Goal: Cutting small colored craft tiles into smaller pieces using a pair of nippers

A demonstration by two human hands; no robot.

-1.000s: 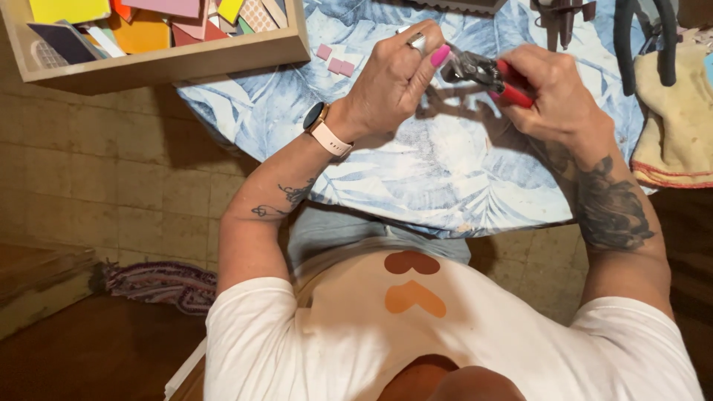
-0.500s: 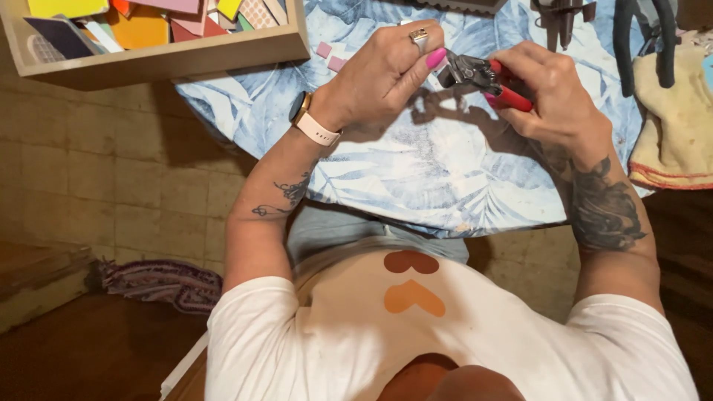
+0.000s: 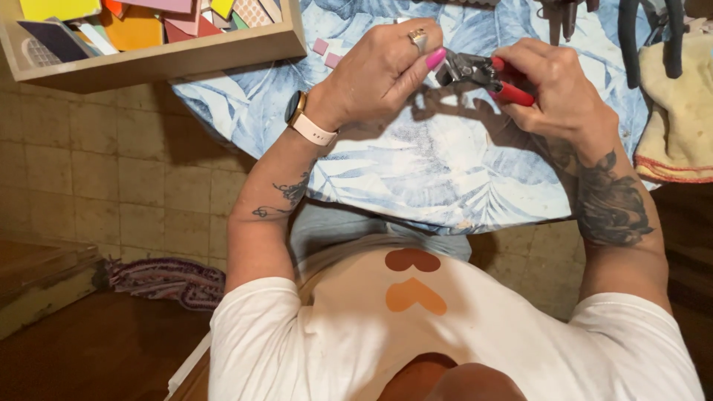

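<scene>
Head view, looking straight down on the person: the right hand (image 3: 553, 82) is wrapped tight around the red handles of a pair of nippers (image 3: 483, 74), whose metal head points toward the other hand. The left hand (image 3: 386, 70) is curled with its fingertips pinched together right at the nippers' head; whatever small piece it grips there is hidden, so I cannot tell what it is. Both hands hover just above a round table (image 3: 416, 171) covered in a pale blue leaf-print cloth, near its far side. A ring sits on the left hand and a watch with a pink strap (image 3: 308, 122) on that wrist. Two small pink tile squares (image 3: 327, 53) lie on the cloth just left of the hands. Further left, a wooden tray (image 3: 160, 59) of coloured tile pieces overhangs the table edge. To the right lies a yellowish cloth (image 3: 679, 119), with dark-handled pliers (image 3: 650, 37) above it.
</scene>
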